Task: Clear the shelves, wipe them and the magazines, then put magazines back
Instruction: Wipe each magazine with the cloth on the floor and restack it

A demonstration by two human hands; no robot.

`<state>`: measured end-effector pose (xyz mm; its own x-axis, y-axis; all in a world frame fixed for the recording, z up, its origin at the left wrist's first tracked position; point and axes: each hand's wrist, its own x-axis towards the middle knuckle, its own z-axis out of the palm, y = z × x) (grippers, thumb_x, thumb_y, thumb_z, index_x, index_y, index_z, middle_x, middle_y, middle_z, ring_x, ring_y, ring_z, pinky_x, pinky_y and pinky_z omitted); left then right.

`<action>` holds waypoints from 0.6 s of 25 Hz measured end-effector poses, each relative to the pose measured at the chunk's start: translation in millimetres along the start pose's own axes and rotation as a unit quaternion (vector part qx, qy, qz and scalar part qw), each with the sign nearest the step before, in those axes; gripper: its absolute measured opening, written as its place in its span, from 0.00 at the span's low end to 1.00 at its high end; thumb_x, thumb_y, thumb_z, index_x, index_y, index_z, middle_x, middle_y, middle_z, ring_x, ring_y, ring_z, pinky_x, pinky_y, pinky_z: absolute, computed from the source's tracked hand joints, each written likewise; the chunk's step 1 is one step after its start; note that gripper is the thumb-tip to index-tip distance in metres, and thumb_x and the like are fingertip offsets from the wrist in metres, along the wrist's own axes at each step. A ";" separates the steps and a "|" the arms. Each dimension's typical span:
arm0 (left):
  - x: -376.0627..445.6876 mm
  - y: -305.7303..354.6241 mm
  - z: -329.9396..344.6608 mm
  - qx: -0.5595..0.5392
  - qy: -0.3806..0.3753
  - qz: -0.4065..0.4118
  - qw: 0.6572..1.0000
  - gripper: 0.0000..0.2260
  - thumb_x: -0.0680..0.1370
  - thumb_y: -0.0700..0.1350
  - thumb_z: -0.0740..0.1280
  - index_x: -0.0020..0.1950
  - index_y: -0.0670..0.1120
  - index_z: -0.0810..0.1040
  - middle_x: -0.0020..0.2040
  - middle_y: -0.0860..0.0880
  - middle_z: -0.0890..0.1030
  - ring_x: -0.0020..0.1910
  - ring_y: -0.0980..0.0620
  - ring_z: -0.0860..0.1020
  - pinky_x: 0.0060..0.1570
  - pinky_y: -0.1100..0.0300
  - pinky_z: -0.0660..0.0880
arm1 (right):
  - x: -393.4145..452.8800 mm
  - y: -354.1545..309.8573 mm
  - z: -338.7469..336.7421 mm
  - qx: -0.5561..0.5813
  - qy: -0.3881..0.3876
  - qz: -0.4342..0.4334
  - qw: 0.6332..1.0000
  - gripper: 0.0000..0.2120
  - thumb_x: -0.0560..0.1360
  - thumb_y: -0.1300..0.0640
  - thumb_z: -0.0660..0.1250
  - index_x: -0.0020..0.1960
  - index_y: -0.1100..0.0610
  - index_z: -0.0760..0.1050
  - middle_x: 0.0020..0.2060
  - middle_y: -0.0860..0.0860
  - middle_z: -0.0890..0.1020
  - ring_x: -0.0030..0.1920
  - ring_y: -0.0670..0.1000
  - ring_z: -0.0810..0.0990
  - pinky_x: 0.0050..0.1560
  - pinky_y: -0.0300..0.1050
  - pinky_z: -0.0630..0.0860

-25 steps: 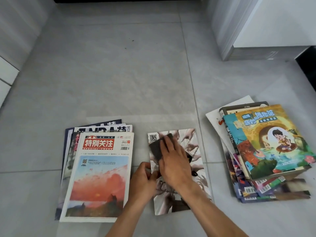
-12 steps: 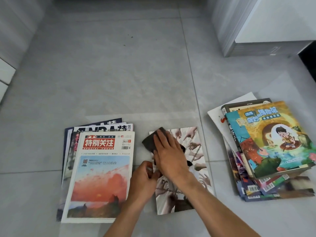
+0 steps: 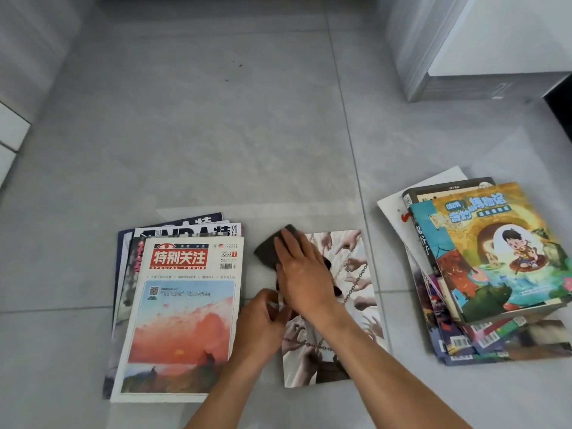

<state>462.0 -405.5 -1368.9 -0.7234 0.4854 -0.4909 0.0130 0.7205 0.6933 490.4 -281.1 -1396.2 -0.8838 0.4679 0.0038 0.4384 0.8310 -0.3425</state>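
A magazine (image 3: 356, 274) with pale hands and chains on its cover lies flat on the grey tiled floor, between two piles. My right hand (image 3: 303, 274) presses a dark cloth (image 3: 267, 253) onto its upper left corner with straight fingers. The cloth sticks out past the magazine's left edge. My left hand (image 3: 260, 326) pinches the magazine's left edge, fingers curled. To the left lies a stack of magazines (image 3: 185, 305) topped by a red-titled issue with a sunset picture. To the right is a second stack (image 3: 495, 258) topped by a colourful cartoon cover.
A white cabinet (image 3: 464, 57) stands on the floor at the back right, with a dark gap beside it. A pale wall or panel (image 3: 18, 119) runs along the left. Bare floor tiles (image 3: 216, 134) stretch beyond the magazines.
My right hand has slid the cloth up and to the left across the cover, so it now overhangs the top left corner. My left hand stays at the left edge.
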 end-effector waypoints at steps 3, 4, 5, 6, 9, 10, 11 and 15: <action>-1.6 -1.0 -0.5 -0.014 0.001 -0.016 1.000 0.07 0.75 0.46 0.74 0.44 0.53 0.76 0.35 0.56 0.82 0.36 0.58 0.80 0.41 0.56 0.77 | -7.2 29.0 -14.3 0.010 -0.018 -0.039 0.999 0.25 0.78 0.57 0.64 0.75 0.57 0.68 0.76 0.53 0.66 0.76 0.59 0.64 0.72 0.60 0.68; -1.0 -2.3 -0.8 -0.012 0.005 -0.019 1.000 0.08 0.74 0.47 0.74 0.43 0.54 0.75 0.35 0.56 0.81 0.37 0.58 0.80 0.42 0.57 0.76 | -16.7 48.7 -20.0 0.005 -0.014 -0.009 1.000 0.25 0.79 0.57 0.63 0.76 0.56 0.67 0.77 0.52 0.65 0.77 0.59 0.63 0.73 0.61 0.66; -1.1 -3.1 -0.5 -0.008 0.006 -0.021 1.000 0.08 0.74 0.47 0.74 0.42 0.54 0.75 0.35 0.56 0.81 0.37 0.58 0.80 0.41 0.57 0.75 | -28.6 68.6 -27.0 0.001 0.001 0.038 0.999 0.24 0.80 0.57 0.62 0.76 0.56 0.67 0.77 0.53 0.65 0.77 0.59 0.63 0.73 0.62 0.66; -1.3 -2.5 -0.3 -0.003 0.007 -0.021 1.000 0.09 0.74 0.48 0.74 0.42 0.55 0.74 0.36 0.56 0.81 0.38 0.58 0.79 0.40 0.58 0.75 | -39.4 85.1 -33.8 0.001 0.021 0.091 0.996 0.24 0.80 0.57 0.61 0.76 0.57 0.67 0.77 0.53 0.65 0.77 0.60 0.63 0.73 0.62 0.66; -0.1 2.8 1.0 0.006 0.011 -0.016 1.000 0.09 0.74 0.48 0.74 0.42 0.54 0.73 0.36 0.55 0.80 0.37 0.56 0.79 0.38 0.59 0.72 | -47.8 69.2 -28.2 -0.017 0.071 0.182 0.980 0.23 0.80 0.57 0.60 0.75 0.59 0.69 0.76 0.56 0.67 0.76 0.61 0.64 0.73 0.61 0.66; 0.5 3.2 2.1 -0.002 0.009 -0.021 1.000 0.09 0.74 0.47 0.74 0.41 0.53 0.74 0.35 0.55 0.80 0.37 0.55 0.79 0.38 0.58 0.73 | -45.9 48.0 -19.1 -0.019 0.066 0.168 0.983 0.23 0.79 0.57 0.59 0.74 0.59 0.69 0.76 0.55 0.67 0.76 0.61 0.64 0.73 0.60 0.66; 1.3 3.0 1.8 -0.014 0.005 -0.029 0.999 0.08 0.74 0.45 0.75 0.40 0.51 0.75 0.34 0.54 0.80 0.36 0.53 0.79 0.38 0.57 0.74 | -45.9 25.9 -11.5 -0.011 0.052 0.125 0.991 0.24 0.79 0.58 0.59 0.74 0.59 0.69 0.75 0.55 0.67 0.75 0.61 0.65 0.72 0.59 0.67; 8.9 -5.8 -4.6 -0.085 -0.026 -0.082 0.993 0.04 0.74 0.41 0.72 0.40 0.47 0.80 0.32 0.51 0.83 0.33 0.49 0.80 0.43 0.47 0.80 | -63.7 26.6 -9.5 0.026 0.010 -0.080 0.996 0.23 0.78 0.57 0.62 0.73 0.57 0.70 0.74 0.53 0.70 0.73 0.59 0.69 0.69 0.59 0.71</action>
<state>452.4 -407.7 -1374.9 -0.6701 0.3967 -0.6274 -0.2215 0.6998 0.6791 559.9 -285.9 -1396.6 -0.9381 0.3367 0.0814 0.2823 0.8794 -0.3834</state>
